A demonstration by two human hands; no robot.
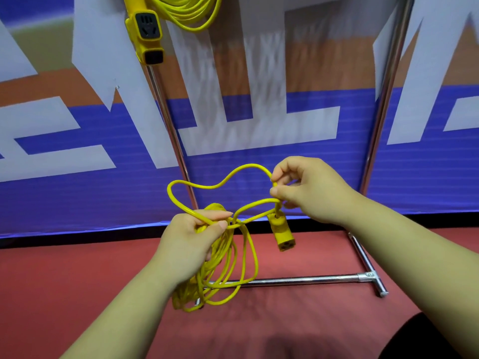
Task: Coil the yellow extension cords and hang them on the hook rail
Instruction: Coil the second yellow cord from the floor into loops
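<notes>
No words or numbers that can be read, big white shapes on the blue and orange banner [77, 193] look like bits of huge letters, cut off at the edges, too broken up to read, yellow socket block [146, 29] too small to tell any label.

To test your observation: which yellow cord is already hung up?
The coil at the top edge, beside the socket block; left hand and right hand hold the other cord.

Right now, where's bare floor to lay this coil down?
Bare red floor lies left of the coil, below the banner, and in front of the rack's base bar. Crowded where the loops dangle over that bar's left end.
</notes>
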